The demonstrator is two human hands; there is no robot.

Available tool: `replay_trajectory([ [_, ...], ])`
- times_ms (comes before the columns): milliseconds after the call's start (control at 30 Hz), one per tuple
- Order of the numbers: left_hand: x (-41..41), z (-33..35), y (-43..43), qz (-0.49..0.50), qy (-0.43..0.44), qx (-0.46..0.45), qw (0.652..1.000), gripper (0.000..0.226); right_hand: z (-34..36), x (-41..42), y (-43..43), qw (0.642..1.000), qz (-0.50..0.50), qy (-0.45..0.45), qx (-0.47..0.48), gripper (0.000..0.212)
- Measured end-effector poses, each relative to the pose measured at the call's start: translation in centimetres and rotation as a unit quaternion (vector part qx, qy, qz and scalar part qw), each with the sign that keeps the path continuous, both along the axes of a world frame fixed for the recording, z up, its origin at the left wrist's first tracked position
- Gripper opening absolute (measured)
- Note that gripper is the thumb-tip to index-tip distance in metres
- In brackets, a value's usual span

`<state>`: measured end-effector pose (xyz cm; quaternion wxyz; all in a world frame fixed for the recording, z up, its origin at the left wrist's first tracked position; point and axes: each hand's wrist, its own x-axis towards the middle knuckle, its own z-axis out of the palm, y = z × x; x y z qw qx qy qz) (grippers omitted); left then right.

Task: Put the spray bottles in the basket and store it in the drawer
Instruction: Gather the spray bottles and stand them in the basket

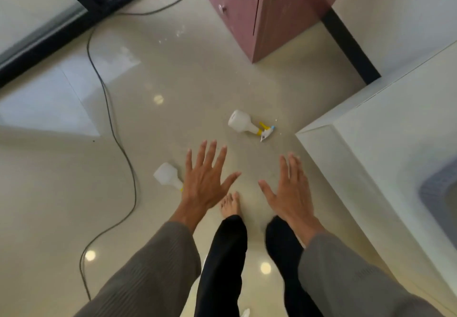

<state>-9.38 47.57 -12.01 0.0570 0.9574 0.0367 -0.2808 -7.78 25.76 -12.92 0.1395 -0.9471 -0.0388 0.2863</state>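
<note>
Both hands, left (pixel 206 183) and right (pixel 290 190), hang spread wide and empty, apparently readying to gather; two spray bottles lie toppled on the floor (pixel 173 82), the far bottle (pixel 243 125) ahead, the near bottle (pixel 168 176) partly behind the left hand; the basket (pixel 442 193) seems to sit on the white desk (pixel 371 124), the pink drawer unit (pixel 259 7) beyond.

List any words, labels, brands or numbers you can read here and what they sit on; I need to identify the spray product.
None can be read.
Far bottle: plain white body, no label visible.
Near bottle: plain white, partly hidden behind the left hand.
Pink cabinet: no markings visible.
White counter: no text visible.
</note>
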Motion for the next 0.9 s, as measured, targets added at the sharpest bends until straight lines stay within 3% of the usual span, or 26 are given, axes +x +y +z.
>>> replay_trajectory([
  [200, 3.9, -6.3, 1.7, -0.043, -0.010, 0.021, 0.999, 0.080, -8.0, 2.2, 2.5, 0.993, 0.039, 0.096, -0.055, 0.088],
  [333, 8.4, -13.7, 2.1, -0.124, -0.034, 0.056, 0.990, 0.072, -15.6, 3.9, 2.6, 0.989, 0.042, 0.129, -0.057, 0.088],
  [500, 13.5, -23.2, 1.3, -0.181, -0.034, 0.064, 0.981, 0.078, -24.9, 4.8, 0.5, 0.985, 0.057, 0.150, -0.063, 0.087],
  [667, 16.6, -30.3, -0.7, -0.202, 0.023, 0.038, 0.978, 0.089, -31.2, 4.8, -0.2, 0.976, 0.027, 0.211, -0.039, 0.087],
  [767, 18.3, -32.7, -1.6, -0.187, 0.012, 0.038, 0.981, 0.102, -33.6, 6.3, -0.5, 0.972, 0.025, 0.231, -0.024, 0.087],
  [900, 20.3, -33.8, -2.6, -0.162, 0.020, 0.023, 0.986, 0.100, -34.3, 8.5, -1.0, 0.973, -0.021, 0.230, -0.007, 0.086],
])
